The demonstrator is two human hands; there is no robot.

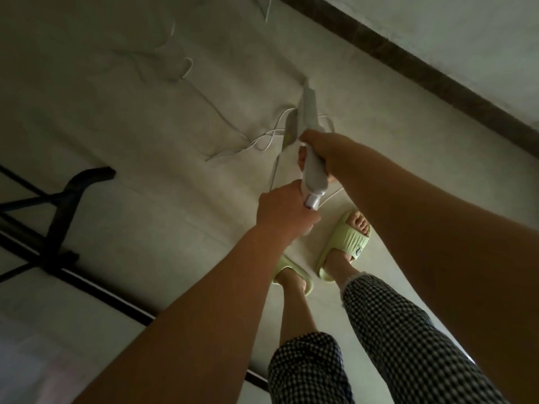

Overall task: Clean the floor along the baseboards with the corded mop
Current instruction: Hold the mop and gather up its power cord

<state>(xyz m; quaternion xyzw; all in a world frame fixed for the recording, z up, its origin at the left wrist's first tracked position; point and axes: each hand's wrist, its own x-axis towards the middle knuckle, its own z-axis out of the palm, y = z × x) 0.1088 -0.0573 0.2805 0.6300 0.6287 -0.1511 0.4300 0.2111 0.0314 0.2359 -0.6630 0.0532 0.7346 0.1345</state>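
Observation:
I look straight down the white corded mop [309, 112], whose body runs away from me toward the floor. My right hand [326, 153] is wrapped around its handle higher up the shaft. My left hand [283, 211] grips the handle's near end. The mop's white cord [262, 141] lies in loose loops on the pale floor left of the mop and trails off toward the top. A dark baseboard [437, 80] runs diagonally along the wall at the upper right. The mop's head is hidden behind its body.
My feet in light green slippers [347, 243] stand just behind the mop. A black metal frame [58, 217] with a dark bracket stands at the left. A dark floor strip [116, 295] crosses the lower left.

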